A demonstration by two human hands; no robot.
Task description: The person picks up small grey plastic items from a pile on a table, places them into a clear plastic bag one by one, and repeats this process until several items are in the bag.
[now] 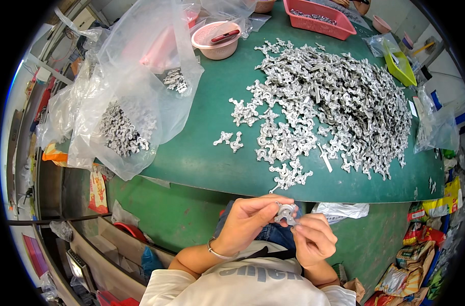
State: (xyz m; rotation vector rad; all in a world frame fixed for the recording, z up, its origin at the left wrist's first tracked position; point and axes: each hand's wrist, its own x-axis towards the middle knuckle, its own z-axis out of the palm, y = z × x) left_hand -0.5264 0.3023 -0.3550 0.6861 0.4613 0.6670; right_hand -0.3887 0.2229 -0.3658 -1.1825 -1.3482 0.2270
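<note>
Just off the table's near edge, over my lap, my left hand (253, 218) pinches a small grey metal casting (286, 213) with curved arms. My right hand (315, 238) is closed beside it, thumb and fingertips at the casting's lower right edge. Whether the right fingers grip the casting or something small of their own is too fine to tell. Beyond my hands a large heap of similar grey metal castings (339, 102) covers the right half of the green table (207, 168). Two loose castings (229, 141) lie apart to the left of the heap.
A clear plastic bag (156, 117) with more castings stands at the table's left. Behind are a pink basket (217, 48) with a red-handled tool (225, 36) and a pink tray (319, 23) of parts. A yellow-green bin (403, 69) sits at the far right. Another person's hand (342, 2) shows at the back.
</note>
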